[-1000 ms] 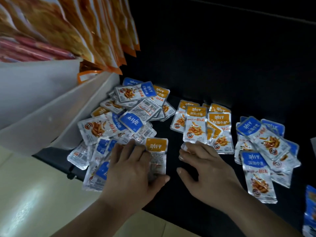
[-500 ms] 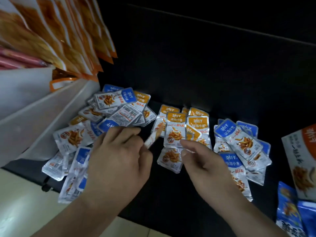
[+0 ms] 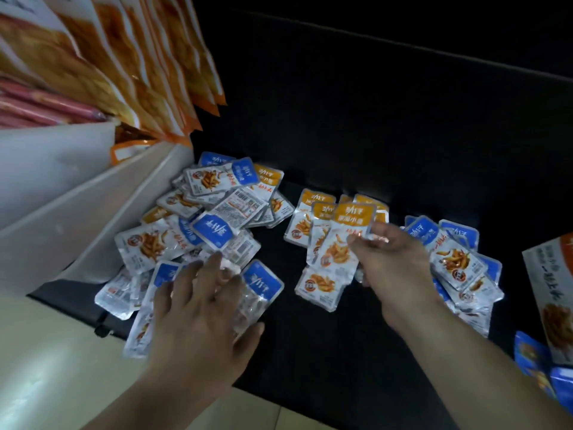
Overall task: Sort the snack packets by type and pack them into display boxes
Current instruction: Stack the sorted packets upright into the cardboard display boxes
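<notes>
Small silver snack packets lie on a black surface (image 3: 310, 352). A mixed pile (image 3: 198, 218) of blue-topped and orange-topped packets sits at the left. An orange-topped group (image 3: 313, 209) lies in the middle, and a blue-topped group (image 3: 459, 262) at the right. My right hand (image 3: 393, 262) pinches an orange-topped packet (image 3: 344, 234) over the middle group. My left hand (image 3: 201, 308) lies with spread fingers on the near edge of the mixed pile, beside a blue-topped packet (image 3: 260, 283).
White display box walls (image 3: 77, 212) slant along the left, with large orange snack bags (image 3: 148, 66) hanging above them. An orange printed box (image 3: 552, 293) and blue bags (image 3: 533, 358) sit at the right edge. A pale floor (image 3: 46, 367) shows at the lower left.
The orange-topped packet passed from my left hand to my right, which now holds it over the middle group. My left hand went back down onto the mixed pile.
</notes>
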`<control>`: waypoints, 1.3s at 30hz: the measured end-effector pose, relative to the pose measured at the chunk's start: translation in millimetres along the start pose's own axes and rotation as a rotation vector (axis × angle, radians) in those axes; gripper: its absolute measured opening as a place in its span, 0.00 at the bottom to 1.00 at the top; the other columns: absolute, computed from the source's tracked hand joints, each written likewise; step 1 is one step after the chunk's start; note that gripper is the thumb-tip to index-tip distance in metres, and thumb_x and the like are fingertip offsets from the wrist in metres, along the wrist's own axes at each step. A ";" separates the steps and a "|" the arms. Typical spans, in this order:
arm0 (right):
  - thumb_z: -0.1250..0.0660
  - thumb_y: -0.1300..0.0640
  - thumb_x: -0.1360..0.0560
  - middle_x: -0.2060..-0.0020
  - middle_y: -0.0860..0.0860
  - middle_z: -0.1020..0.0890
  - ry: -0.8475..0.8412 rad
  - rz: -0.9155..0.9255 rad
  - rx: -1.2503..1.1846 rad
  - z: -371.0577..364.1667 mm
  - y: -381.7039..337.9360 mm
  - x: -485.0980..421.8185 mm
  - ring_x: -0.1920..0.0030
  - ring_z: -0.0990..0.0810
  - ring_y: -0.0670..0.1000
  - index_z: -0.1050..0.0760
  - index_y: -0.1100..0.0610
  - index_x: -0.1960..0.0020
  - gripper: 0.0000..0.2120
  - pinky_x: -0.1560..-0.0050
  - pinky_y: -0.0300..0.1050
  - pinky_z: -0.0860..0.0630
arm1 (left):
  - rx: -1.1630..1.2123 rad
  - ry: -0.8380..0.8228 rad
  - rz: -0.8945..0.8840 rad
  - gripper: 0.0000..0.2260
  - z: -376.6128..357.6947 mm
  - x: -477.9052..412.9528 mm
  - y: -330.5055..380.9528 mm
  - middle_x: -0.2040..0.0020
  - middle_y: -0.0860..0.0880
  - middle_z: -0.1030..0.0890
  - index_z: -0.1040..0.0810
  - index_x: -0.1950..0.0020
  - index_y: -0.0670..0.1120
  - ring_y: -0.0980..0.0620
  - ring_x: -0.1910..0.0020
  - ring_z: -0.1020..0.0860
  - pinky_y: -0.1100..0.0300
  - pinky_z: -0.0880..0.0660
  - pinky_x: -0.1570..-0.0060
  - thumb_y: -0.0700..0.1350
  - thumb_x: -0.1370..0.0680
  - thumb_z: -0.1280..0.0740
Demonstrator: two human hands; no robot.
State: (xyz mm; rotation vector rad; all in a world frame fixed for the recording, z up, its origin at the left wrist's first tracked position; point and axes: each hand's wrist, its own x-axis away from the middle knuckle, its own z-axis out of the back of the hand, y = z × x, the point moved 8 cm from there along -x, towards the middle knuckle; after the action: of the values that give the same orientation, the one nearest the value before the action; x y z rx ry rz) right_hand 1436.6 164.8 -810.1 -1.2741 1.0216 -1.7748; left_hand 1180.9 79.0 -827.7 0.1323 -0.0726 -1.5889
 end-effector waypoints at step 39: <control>0.30 0.59 0.20 0.56 0.38 0.13 -0.326 -0.074 0.236 -98.9 56.7 86.1 0.55 0.15 0.39 0.17 0.45 0.48 0.09 0.54 0.41 0.21 | 0.609 -0.006 0.572 0.33 -25.7 60.3 -84.8 0.39 0.54 0.23 0.30 0.29 0.58 0.51 0.42 0.23 0.51 0.24 0.45 0.52 0.31 0.22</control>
State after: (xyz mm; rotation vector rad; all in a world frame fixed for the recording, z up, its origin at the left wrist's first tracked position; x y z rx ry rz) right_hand 1325.0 83.4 -846.5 -1.4049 0.5715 -1.6171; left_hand 1099.0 21.7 -866.5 0.5315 -0.5518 -0.9545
